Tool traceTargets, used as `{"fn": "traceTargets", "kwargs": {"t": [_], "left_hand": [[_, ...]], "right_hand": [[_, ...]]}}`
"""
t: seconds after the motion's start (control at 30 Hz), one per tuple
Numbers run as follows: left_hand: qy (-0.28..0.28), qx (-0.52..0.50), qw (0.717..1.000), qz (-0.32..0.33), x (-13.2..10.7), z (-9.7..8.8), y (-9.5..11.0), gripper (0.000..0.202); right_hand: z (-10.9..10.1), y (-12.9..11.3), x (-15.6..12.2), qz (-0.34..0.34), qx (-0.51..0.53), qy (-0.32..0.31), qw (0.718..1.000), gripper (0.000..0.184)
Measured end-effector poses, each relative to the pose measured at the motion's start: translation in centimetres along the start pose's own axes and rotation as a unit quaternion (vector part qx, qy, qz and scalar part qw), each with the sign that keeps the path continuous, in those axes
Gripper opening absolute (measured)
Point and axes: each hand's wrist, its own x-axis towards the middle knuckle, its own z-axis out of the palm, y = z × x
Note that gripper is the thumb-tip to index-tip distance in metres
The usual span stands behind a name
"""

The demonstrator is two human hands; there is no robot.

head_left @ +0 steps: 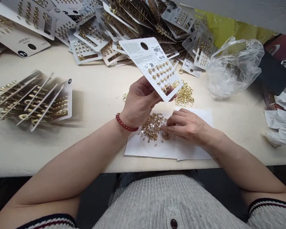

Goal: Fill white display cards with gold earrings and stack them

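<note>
My left hand (139,103), with a red bead bracelet at the wrist, holds a white earring card (152,65) tilted above the table; rows of gold earrings sit on its lower half and a price sticker near its top. My right hand (184,125) rests on a white paper sheet (193,152), its fingertips pinched together at the edge of a heap of small gold earring backs (152,125). What the fingertips hold is too small to make out. A second heap of gold earrings (184,93) lies just behind the card.
A stack of filled cards (33,103) lies on its side at the left. A large pile of more cards (124,25) covers the back of the cream table (97,92). A crumpled clear plastic bag (233,65) and white paper scraps (280,124) lie at the right.
</note>
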Motion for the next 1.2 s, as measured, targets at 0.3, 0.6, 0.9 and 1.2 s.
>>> {"fn": "traceTargets", "kwargs": {"t": [0.3, 0.6, 0.9, 1.2], "left_hand": [[-0.028, 0.083, 0.995, 0.05, 0.4, -0.9, -0.5, 0.026], [-0.07, 0.195, 0.97, 0.131, 0.8, -1.6, -1.0, 0.024], [-0.074, 0.143, 0.981, 0.104, 0.9, -1.5, -1.3, 0.026], [-0.078, 0.109, 0.984, 0.118, 0.7, -1.1, -1.3, 0.043]], "right_hand": [[-0.1, 0.4, -0.2, 0.087, -0.005, 0.074, 0.993, 0.021], [0.7, 0.3, -0.5, 0.206, 0.022, 0.101, 0.973, 0.018], [1.5, 0.2, -0.6, 0.209, 0.063, 0.078, 0.973, 0.017], [1.5, -0.2, -0.1, 0.235, 0.03, 0.064, 0.969, 0.015]]}}
